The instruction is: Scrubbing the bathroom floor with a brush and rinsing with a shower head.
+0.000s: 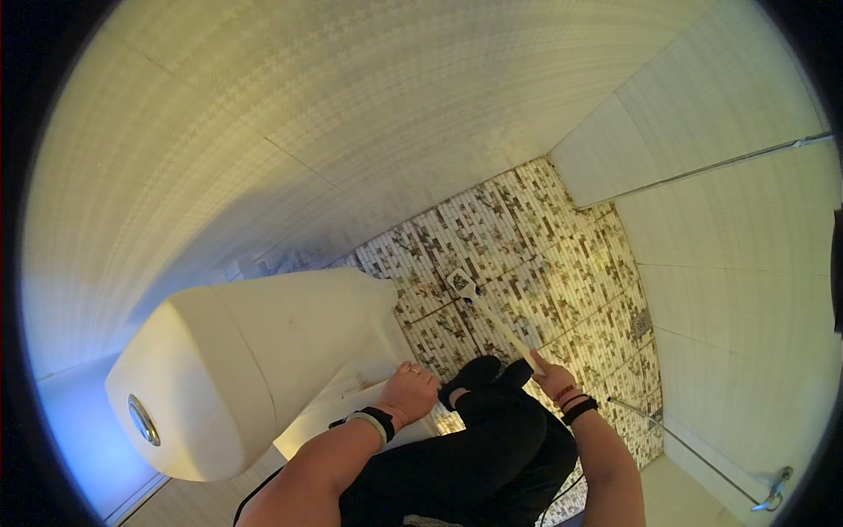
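My right hand [552, 378] is wrapped round the end of a long-handled cleaning brush [507, 332]. Its shaft is pale, and its white, squarish head has an opening in it and small blue parts near the neck. That head is over the patterned tile floor [544, 255], in front of the toilet; I cannot tell whether it touches. My left hand [411, 392] is curled into a loose fist beside the lower side of the white toilet [281, 316], above my bent leg. Nothing shows in its fingers, and a ring is on one of them.
The toilet tank lid [180, 395] with a chrome flush button is at the left. A pale tiled wall [307, 114] runs behind. At the right are a floor drain [642, 321], a thin hose [680, 439] and a metal wall valve [774, 490]. My black shoes [474, 373] are close to the toilet base.
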`<state>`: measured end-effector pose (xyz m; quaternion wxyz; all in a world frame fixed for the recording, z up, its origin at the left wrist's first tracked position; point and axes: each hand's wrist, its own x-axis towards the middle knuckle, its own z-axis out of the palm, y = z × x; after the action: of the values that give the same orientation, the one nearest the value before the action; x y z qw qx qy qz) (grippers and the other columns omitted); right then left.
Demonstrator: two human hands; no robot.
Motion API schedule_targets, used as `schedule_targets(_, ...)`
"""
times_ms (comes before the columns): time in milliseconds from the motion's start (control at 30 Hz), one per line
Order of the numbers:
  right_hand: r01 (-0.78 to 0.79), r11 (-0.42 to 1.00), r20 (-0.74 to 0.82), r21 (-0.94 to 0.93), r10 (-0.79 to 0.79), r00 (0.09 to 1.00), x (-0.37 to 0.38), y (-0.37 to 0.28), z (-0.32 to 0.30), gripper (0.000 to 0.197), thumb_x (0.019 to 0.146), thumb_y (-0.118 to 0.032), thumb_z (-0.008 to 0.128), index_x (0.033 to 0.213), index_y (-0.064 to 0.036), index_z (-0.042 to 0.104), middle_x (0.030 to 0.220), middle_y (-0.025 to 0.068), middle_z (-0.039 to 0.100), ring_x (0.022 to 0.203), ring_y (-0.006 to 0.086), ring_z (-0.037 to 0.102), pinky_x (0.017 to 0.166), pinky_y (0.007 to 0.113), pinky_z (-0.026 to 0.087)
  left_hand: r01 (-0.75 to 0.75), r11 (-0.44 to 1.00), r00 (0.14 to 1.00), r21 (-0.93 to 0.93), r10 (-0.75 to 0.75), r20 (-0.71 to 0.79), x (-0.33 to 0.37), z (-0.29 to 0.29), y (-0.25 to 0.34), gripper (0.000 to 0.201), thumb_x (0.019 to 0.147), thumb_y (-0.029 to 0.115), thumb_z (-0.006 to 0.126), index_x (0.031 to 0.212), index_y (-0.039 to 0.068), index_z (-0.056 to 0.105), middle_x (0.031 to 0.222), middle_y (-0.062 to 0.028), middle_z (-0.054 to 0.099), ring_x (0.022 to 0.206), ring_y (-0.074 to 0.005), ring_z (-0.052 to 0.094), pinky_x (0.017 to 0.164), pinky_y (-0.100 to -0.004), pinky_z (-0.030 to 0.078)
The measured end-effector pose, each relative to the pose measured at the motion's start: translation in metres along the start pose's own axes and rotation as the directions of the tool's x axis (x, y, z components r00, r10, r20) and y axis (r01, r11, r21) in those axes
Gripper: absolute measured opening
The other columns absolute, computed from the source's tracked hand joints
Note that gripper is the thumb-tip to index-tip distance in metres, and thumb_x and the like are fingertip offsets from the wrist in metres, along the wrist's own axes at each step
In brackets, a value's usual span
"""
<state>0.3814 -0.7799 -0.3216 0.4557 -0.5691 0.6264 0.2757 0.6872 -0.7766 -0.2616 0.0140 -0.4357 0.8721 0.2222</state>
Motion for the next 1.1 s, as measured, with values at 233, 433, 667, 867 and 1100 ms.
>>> schedule_targets(233, 0.132, 0.991, -0.184, -0.026, -0.134, 0.974, 0.059, -0.086, -0.004, 0.063, 0.075, -0.025, 0.052, 0.129, -0.0224, 0.017, 0.077, 0.0179, 0.057, 0.07, 0.0327, 0.055, 0.06, 0.039, 0.044, -0.011, 1.0, 1.0, 0.01, 0.011, -0.002, 0.004, 0.003, 0.002, 0.012, 0.063, 0.018, 0.053, 0.064, 0.006, 0.055, 0.067, -0.0069, 0.053, 0.07, -0.0212, 0.052, 0.071, -0.0332, 0.038)
schedule_targets(433, 0.147, 0.988, -0.094, 0.043, -0.142, 0.985, 0.064, -0.132, -0.017, 0.065, 0.077, -0.026, 0.05, 0.13, -0.0192, 0.012, 0.072, 0.0171, 0.057, 0.065, 0.0312, 0.054, 0.057, 0.038, 0.044, -0.004, 1.0, 0.999, 0.012, 0.004, 0.032, 0.005, -0.005, 0.004, 0.012, 0.062, 0.018, 0.055, 0.064, 0.006, 0.055, 0.067, -0.0065, 0.054, 0.07, -0.0211, 0.052, 0.07, -0.033, 0.038)
schedule_targets(667, 0.024, 1.0, -0.231, 0.007, -0.021, 0.973, 0.049, -0.049, -0.01, 0.063, 0.08, -0.023, 0.047, 0.131, -0.0183, 0.011, 0.066, 0.0157, 0.056, 0.055, 0.0265, 0.052, 0.051, 0.036, 0.043, -0.018, 1.0, 1.0, -0.001, 0.018, 0.004, 0.001, -0.002, 0.001, 0.012, 0.062, 0.018, 0.054, 0.063, 0.006, 0.055, 0.066, -0.0067, 0.054, 0.069, -0.0209, 0.053, 0.069, -0.0332, 0.038)
schedule_targets(867, -0.104, 0.928, -0.411, 0.358, 0.256, 0.875, 0.066, 0.0, -0.019, 0.061, 0.08, -0.023, 0.048, 0.13, -0.0146, 0.015, 0.063, 0.0136, 0.055, 0.049, 0.0207, 0.051, 0.042, 0.031, 0.04, -0.029, 1.0, 0.999, 0.002, 0.029, -0.021, 0.007, -0.002, 0.004, 0.008, 0.064, 0.015, 0.05, 0.061, 0.007, 0.053, 0.065, -0.0063, 0.053, 0.066, -0.0211, 0.052, 0.066, -0.0331, 0.039)
schedule_targets(1100, -0.036, 0.991, -0.281, 0.13, 0.072, 0.957, 0.059, -0.085, -0.011, 0.061, 0.079, -0.023, 0.049, 0.13, -0.0127, 0.017, 0.062, 0.0147, 0.055, 0.053, 0.0244, 0.053, 0.048, 0.036, 0.043, -0.025, 0.999, 0.999, 0.027, 0.026, -0.028, 0.001, -0.002, 0.0, 0.01, 0.063, 0.017, 0.052, 0.062, 0.007, 0.053, 0.064, -0.006, 0.052, 0.066, -0.0206, 0.052, 0.065, -0.0321, 0.038)
